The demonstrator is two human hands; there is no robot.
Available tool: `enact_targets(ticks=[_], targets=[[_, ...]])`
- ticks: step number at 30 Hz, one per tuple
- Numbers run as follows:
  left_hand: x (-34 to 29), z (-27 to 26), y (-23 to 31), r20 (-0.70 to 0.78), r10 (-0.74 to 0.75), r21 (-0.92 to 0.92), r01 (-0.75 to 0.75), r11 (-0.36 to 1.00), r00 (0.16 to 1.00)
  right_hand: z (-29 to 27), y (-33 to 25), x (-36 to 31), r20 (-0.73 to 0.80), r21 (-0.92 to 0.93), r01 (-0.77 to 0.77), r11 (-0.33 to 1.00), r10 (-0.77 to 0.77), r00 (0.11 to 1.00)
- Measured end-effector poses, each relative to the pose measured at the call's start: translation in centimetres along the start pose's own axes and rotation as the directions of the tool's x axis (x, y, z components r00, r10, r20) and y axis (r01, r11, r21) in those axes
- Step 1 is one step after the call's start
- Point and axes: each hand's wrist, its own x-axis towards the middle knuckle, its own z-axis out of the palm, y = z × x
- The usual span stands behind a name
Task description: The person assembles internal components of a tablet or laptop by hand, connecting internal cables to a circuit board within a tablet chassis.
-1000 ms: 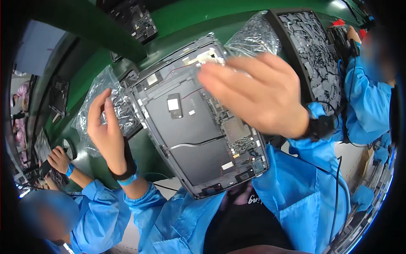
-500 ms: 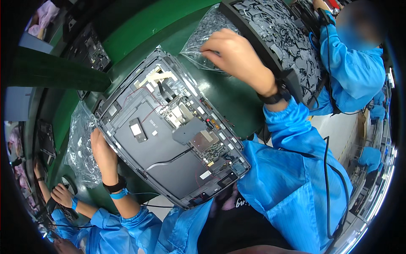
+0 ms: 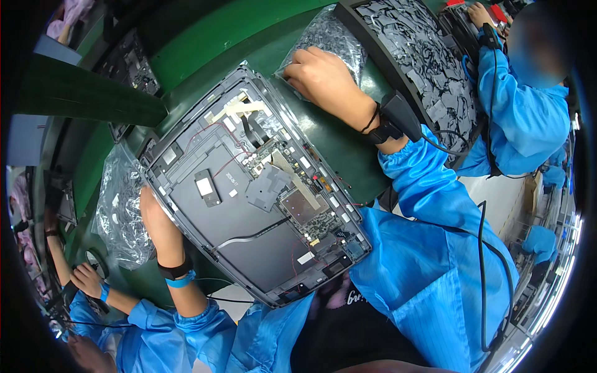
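Observation:
An opened flat electronic device (image 3: 242,239), a dark grey housing with wires, lies tilted before me. My left hand (image 3: 160,221) grips its left edge, the fingertips hidden by the frame. A circuit board (image 3: 305,208) runs along the device's right part. On the board rests a dark grey sheet piece (image 3: 267,188), beside a pale tape strip (image 3: 306,189). Beyond the device's upper right corner is my right hand (image 3: 323,81), its fingers curled together over a clear plastic bag (image 3: 329,34). Whatever is in those fingers, if anything, stays hidden.
A black tray (image 3: 413,59) full of grey cut pieces stands at the upper right. Another clear bag (image 3: 121,211) lies left of the device. A green post (image 3: 87,102) juts in from the left. Co-workers' hands (image 3: 87,280) show at lower left, and another person (image 3: 516,118) at upper right.
My right hand has moved slightly left, its fingers curling further down by the bag. The grey sheet piece lies turned and shifted a little up and left on the board. My left hand keeps its place.

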Motion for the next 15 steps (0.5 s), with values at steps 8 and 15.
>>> enact_targets(ticks=[8, 15], targets=[[0.1, -0.3, 0.9, -0.001, -0.012, -0.089, 0.012, 0.996, 1.000, 0.0, 0.2, -0.3, -0.062, 0.199, -0.051, 0.979, 0.065, 0.996], [0.1, -0.1, 1.1, -0.003, -0.003, -0.028, 0.003, 1.000, 1.000, -4.4, -1.1, -0.4, 0.417, 0.872, -0.487, 0.046, 0.453, 0.788]])
